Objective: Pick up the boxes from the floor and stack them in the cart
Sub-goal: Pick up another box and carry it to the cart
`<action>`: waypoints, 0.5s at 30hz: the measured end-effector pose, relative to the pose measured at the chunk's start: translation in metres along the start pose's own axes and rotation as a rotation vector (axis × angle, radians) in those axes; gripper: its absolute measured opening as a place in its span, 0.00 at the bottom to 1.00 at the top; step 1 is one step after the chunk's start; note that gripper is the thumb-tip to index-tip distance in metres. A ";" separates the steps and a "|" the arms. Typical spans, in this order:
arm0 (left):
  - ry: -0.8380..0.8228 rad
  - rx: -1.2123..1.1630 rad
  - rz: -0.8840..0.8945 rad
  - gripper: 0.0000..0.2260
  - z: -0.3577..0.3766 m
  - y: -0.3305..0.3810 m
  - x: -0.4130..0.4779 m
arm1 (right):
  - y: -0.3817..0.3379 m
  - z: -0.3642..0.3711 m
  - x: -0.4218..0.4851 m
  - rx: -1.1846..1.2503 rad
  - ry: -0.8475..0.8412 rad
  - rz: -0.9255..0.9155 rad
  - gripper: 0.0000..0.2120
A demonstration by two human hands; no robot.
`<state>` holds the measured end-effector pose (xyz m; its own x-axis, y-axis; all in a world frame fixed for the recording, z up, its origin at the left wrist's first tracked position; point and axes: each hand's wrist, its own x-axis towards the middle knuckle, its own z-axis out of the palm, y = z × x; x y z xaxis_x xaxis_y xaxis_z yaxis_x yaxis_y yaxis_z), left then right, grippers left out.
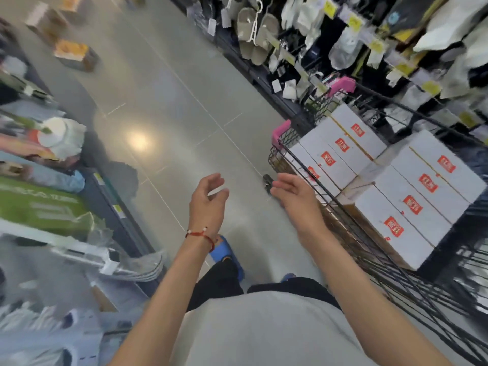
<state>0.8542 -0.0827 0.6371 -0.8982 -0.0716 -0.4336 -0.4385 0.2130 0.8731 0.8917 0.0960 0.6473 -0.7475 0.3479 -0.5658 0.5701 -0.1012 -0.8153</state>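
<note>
The left hand and right hand are relaxed and empty. The cardboard boxes at upper left could slide off the crowded wire cart.

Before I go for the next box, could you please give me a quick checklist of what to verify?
1. Left hand free: ok, holds nothing.
2. Right hand free: ok, holds nothing.
3. Floor boxes remaining: ok, some lie far up the aisle.
4. Floor ahead passable: ok, bare tiles between.
5. Room in the cart: cannot tell; white boxes cover its visible top layer.
</note>
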 end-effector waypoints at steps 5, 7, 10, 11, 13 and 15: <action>0.100 -0.048 -0.018 0.14 -0.075 0.006 0.053 | -0.039 0.096 0.021 -0.045 -0.111 -0.023 0.16; 0.135 -0.071 -0.022 0.14 -0.101 0.010 0.073 | -0.054 0.129 0.030 -0.057 -0.150 -0.039 0.15; 0.189 -0.098 -0.042 0.14 -0.133 0.018 0.103 | -0.076 0.169 0.045 -0.088 -0.195 -0.041 0.15; 0.207 -0.105 -0.051 0.14 -0.141 0.021 0.113 | -0.084 0.182 0.052 -0.092 -0.207 -0.042 0.15; 0.241 -0.117 -0.069 0.14 -0.156 0.028 0.135 | -0.101 0.206 0.069 -0.096 -0.226 -0.040 0.14; 0.262 -0.131 -0.076 0.14 -0.166 0.037 0.160 | -0.119 0.229 0.090 -0.093 -0.250 -0.042 0.14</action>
<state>0.6893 -0.2480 0.6368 -0.8322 -0.3352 -0.4417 -0.4897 0.0707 0.8690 0.6783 -0.0740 0.6657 -0.8258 0.1076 -0.5537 0.5568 -0.0012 -0.8307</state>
